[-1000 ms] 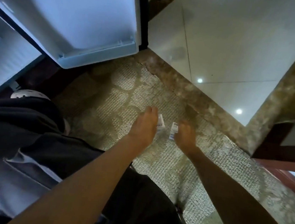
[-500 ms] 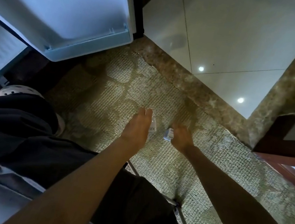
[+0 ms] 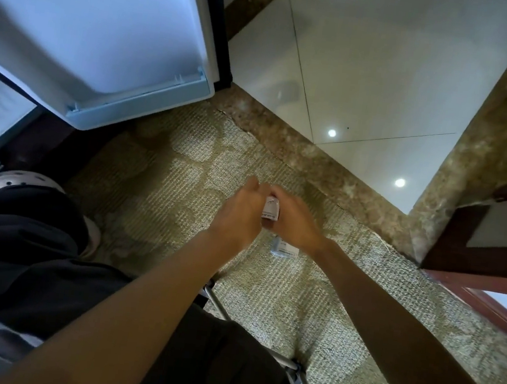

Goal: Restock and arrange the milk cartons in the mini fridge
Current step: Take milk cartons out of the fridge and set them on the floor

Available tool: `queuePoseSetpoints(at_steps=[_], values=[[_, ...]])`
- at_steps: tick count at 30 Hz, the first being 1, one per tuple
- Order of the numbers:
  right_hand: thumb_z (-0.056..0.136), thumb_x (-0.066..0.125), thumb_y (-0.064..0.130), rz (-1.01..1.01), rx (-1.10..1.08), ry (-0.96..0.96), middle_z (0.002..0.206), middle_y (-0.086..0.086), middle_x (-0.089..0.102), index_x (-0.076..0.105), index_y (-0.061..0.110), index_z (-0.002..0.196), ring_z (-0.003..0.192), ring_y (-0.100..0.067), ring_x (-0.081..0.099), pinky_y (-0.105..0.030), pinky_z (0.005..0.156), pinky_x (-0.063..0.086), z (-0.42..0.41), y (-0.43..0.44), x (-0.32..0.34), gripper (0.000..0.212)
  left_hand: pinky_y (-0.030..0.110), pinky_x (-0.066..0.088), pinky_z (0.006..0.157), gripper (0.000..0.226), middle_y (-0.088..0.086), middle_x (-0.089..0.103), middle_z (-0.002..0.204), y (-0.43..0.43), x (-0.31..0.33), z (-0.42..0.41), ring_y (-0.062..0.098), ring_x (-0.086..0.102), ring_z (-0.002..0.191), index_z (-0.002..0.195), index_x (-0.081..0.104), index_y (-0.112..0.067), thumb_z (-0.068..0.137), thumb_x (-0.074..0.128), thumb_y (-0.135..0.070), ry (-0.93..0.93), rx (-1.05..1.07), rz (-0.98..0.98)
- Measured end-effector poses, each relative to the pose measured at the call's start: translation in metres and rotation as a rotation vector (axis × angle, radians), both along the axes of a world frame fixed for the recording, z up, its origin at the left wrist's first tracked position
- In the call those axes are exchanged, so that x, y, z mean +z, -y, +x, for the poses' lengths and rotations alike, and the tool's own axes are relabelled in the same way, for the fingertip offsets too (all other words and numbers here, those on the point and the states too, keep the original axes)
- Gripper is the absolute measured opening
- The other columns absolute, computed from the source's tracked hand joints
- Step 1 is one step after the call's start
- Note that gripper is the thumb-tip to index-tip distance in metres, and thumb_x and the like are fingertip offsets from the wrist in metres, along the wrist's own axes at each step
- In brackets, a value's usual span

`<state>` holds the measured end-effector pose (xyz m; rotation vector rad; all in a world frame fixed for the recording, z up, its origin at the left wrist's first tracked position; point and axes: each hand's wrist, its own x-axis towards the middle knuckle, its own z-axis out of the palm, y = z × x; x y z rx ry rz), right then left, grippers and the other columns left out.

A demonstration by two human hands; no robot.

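A small white milk carton (image 3: 271, 209) sits pressed between my two hands, low over the patterned carpet (image 3: 179, 189), with only its top and a strip of printed label showing between my palms. My left hand (image 3: 240, 212) covers its left side, fingers curled forward and thumb side up, and my right hand (image 3: 298, 221) closes against its right side, so the carton is clamped from both sides; I cannot tell which hand bears more of it. Just below my right wrist a second carton (image 3: 284, 250) lies on the carpet, tipped on its side with its label facing up, apart from the one I hold and touched by neither hand as far as I can see. Both my forearms reach in from the bottom of the view and meet over the middle of the carpet. To my left, my dark trousers (image 3: 30, 260) fill the lower corner, and a white perforated shoe (image 3: 15, 183) peeks out above them. Beyond that, up and to the left, the mini fridge door (image 3: 104, 46) stands open with its pale inner lining turned to me and its lower edge hanging over the carpet. A thin metal leg (image 3: 294, 369) crosses the carpet under my arms. A brown marble border (image 3: 313, 164) runs along the carpet's far edge, and past it lie glossy white floor tiles (image 3: 373, 63) carrying two bright light reflections.
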<state>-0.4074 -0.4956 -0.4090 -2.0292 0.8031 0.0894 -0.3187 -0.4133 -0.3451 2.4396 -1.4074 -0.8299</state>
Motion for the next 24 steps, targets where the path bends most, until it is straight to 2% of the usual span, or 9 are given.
queuePoseSetpoints(at_steps=[2, 3, 6, 9, 13, 18, 22, 24], values=[[0.077, 0.073, 0.008, -0.045, -0.084, -0.065, 0.105, -0.009, 0.067, 0.051, 0.005, 0.109, 0.084, -0.015, 0.061, -0.007, 0.054, 0.039, 0.0, 0.007, -0.013, 0.039, 0.027, 0.052, 0.081, 0.039, 0.014, 0.045, 0.127, 0.002, 0.001, 0.005, 0.019, 0.054, 0.085, 0.131, 0.045, -0.008, 0.093, 0.046, 0.0, 0.037, -0.014, 0.005], [0.077, 0.072, 0.009, -0.057, -0.143, -0.098, 0.107, -0.011, 0.067, 0.051, 0.004, 0.11, 0.084, -0.015, 0.06, -0.007, 0.053, 0.037, -0.001, 0.011, -0.021, 0.039, 0.027, 0.052, 0.081, 0.043, 0.014, 0.044, 0.132, 0.002, 0.002, 0.007, 0.02, 0.056, 0.089, 0.134, 0.042, -0.009, 0.093, 0.044, 0.002, 0.051, -0.017, 0.014], [0.082, 0.068, 0.009, -0.009, -0.359, -0.138, 0.114, -0.017, 0.064, 0.047, 0.001, 0.12, 0.095, -0.025, 0.064, -0.021, 0.063, 0.045, -0.004, 0.018, -0.042, 0.044, 0.031, 0.053, 0.087, 0.051, 0.016, 0.039, 0.139, -0.002, 0.0, 0.008, 0.026, 0.059, 0.102, 0.14, 0.036, -0.01, 0.092, 0.038, 0.008, 0.061, -0.055, 0.07], [0.087, 0.062, 0.007, 0.02, -0.467, -0.202, 0.121, -0.02, 0.059, 0.037, 0.001, 0.131, 0.107, -0.031, 0.061, -0.028, 0.073, 0.047, -0.004, 0.021, -0.06, 0.051, 0.033, 0.055, 0.084, 0.052, 0.016, 0.042, 0.137, -0.014, -0.007, 0.001, 0.027, 0.061, 0.1, 0.137, 0.039, -0.009, 0.09, 0.037, 0.013, 0.026, -0.103, 0.124], [0.091, 0.053, 0.001, 0.094, -0.461, -0.344, 0.128, -0.022, 0.055, 0.031, 0.0, 0.135, 0.114, -0.034, 0.057, -0.027, 0.073, 0.044, 0.0, 0.021, -0.082, 0.05, 0.034, 0.055, 0.079, 0.053, 0.015, 0.042, 0.137, -0.025, -0.014, 0.005, 0.026, 0.061, 0.097, 0.135, 0.042, -0.008, 0.088, 0.034, 0.015, 0.021, -0.064, 0.205], [0.092, 0.05, -0.001, 0.069, -0.464, -0.41, 0.13, -0.024, 0.052, 0.021, -0.001, 0.142, 0.118, -0.036, 0.054, -0.037, 0.09, 0.048, -0.003, 0.02, -0.096, 0.058, 0.032, 0.053, 0.072, 0.046, 0.014, 0.046, 0.132, -0.023, -0.019, 0.013, 0.027, 0.062, 0.094, 0.128, 0.048, -0.007, 0.089, 0.035, 0.012, 0.044, -0.035, 0.216], [0.087, 0.06, 0.006, 0.074, -0.394, -0.446, 0.133, -0.023, 0.047, 0.024, 0.0, 0.14, 0.121, -0.036, 0.051, -0.042, 0.096, 0.046, -0.004, 0.023, -0.089, 0.064, 0.038, 0.055, 0.076, 0.041, 0.017, 0.047, 0.129, -0.022, -0.018, 0.011, 0.03, 0.061, 0.094, 0.125, 0.049, -0.004, 0.089, 0.035, 0.011, 0.025, -0.024, 0.207], [0.082, 0.066, 0.012, -0.074, -0.312, -0.477, 0.136, -0.02, 0.045, 0.029, 0.003, 0.138, 0.124, -0.034, 0.047, -0.043, 0.101, 0.041, -0.003, 0.022, -0.078, 0.068, 0.036, 0.054, 0.075, 0.045, 0.017, 0.047, 0.13, -0.022, -0.015, 0.012, 0.03, 0.061, 0.097, 0.128, 0.047, -0.004, 0.088, 0.034, 0.013, 0.016, 0.003, 0.19]])
